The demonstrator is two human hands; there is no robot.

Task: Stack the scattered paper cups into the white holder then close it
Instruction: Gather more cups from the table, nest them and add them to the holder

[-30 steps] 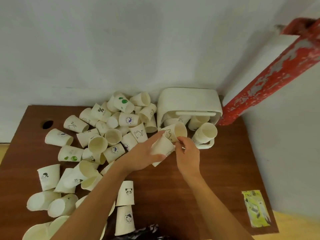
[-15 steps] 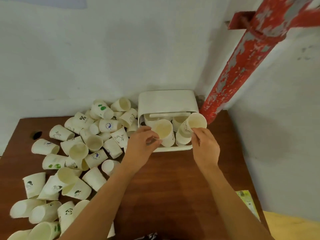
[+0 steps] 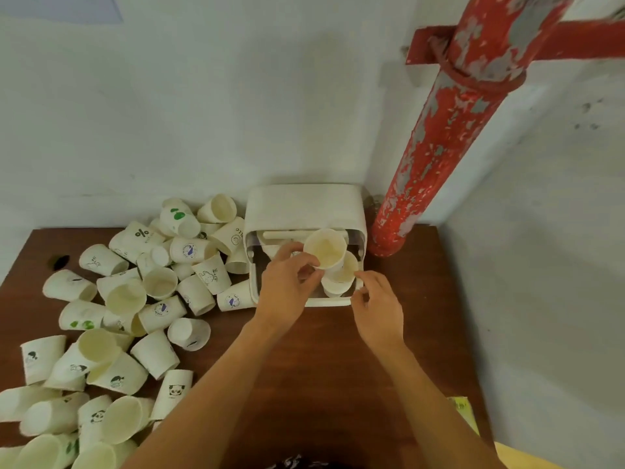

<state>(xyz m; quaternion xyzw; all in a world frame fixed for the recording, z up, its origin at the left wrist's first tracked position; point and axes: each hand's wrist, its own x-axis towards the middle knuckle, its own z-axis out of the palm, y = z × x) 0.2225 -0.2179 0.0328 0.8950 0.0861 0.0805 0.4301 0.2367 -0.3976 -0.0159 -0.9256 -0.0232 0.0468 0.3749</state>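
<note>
Now we hold a pale, open-mouthed paper cup (image 3: 325, 247) in our left hand (image 3: 288, 290), fingers curled on its wall, above the white plastic holder (image 3: 306, 211) at frame centre. Our right hand (image 3: 378, 304), loosely curled, grips nothing. We judge the cup light and crushable; grip below the rim.

The left hand (image 3: 290, 285) grips a paper cup (image 3: 325, 248) over the open white holder (image 3: 306, 208), apparently nesting it; the right hand (image 3: 378, 303) hovers beside.
</note>
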